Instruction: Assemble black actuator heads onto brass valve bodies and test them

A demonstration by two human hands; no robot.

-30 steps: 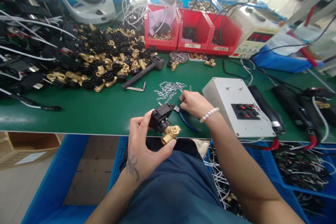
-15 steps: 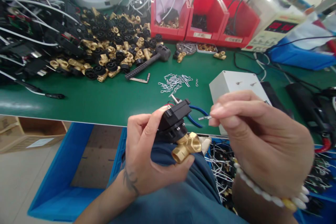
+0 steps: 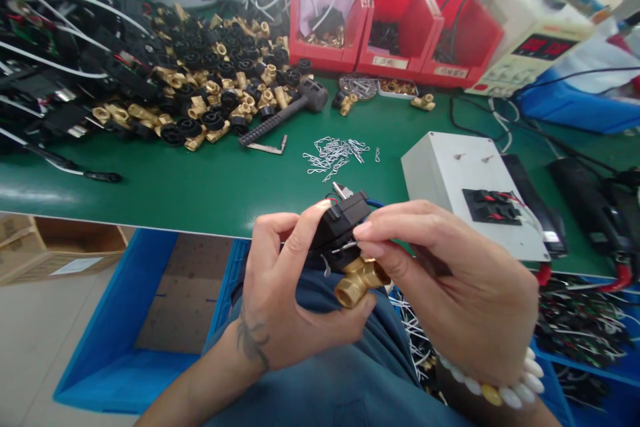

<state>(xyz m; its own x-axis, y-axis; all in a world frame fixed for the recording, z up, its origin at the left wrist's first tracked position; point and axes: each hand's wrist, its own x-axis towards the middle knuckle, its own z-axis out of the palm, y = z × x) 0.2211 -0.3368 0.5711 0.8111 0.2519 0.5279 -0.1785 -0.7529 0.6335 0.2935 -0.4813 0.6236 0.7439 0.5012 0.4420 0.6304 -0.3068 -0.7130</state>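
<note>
My left hand [image 3: 280, 280] is closed around a valve assembly, its fingers on the black housing [image 3: 345, 217] and its thumb under the brass valve body [image 3: 357, 283]. The assembly is tilted in front of my lap. Between the thumb and fingertips of my right hand [image 3: 430, 260] is a small silvery hairpin clip [image 3: 344, 246], held against the side of the black part just above the brass. The fingertips cover one end of the clip. A loose pile of similar hairpin clips [image 3: 330, 155] lies on the green bench beyond, near partly hidden blue-handled pliers [image 3: 343, 191].
A hammer [image 3: 290, 113] and hex key [image 3: 270, 148] lie beside a heap of brass valves [image 3: 220, 87]. A grey box [image 3: 450, 167] stands right, red bins [image 3: 395, 40] behind. Below the bench edge are a blue crate [image 3: 115, 347] and wired parts [image 3: 585, 320].
My right hand has moved left with the hairpin clip, from apart to against the valve assembly's side. My left hand keeps its hold, slightly shifted right in view.
</note>
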